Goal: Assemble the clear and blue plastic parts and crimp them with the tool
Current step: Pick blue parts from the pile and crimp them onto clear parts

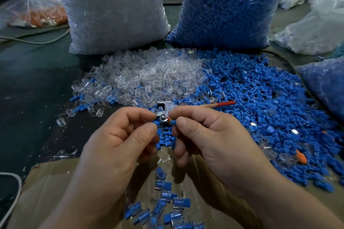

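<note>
The right hand (pixel 210 135) pinches one blue part (pixel 173 122) between thumb and forefinger, its other fingers curled under. The left hand (pixel 119 135) faces it, thumb and forefinger pressed on a clear part (pixel 153 119) that barely shows between the fingertips. The two parts are held close together but apart, above the near edge of the loose stock.

Just beyond the fingertips lies one tool (pixel 164 109), a flat metal head with a round metal knob and a thin red handle pointing right. It rests on the parts where the two piles meet.

There are two piles on the dark worktop (pixel 37 89). The clear pile (pixel 149 74) is on the left: small see-through housings with a few blue bits mixed in. The blue pile (pixel 260 98) is on the right and larger: ribbed plugs with flat heads. One orange piece (pixel 301 156) lies on it.

Below the hands, ten or more joined pieces (pixel 167 201), clear with blue inside, lie on a brown sheet (pixel 55 182).

Behind the piles stand two big plastic bags. The left bag (pixel 111 9) is full of clear parts and labelled SJ-017; the right bag (pixel 229 5) is full of blue ones. A third bag (pixel 37 11) at far left holds orange parts, and a fourth bag (pixel 325 83) at the right edge holds blue.
</note>
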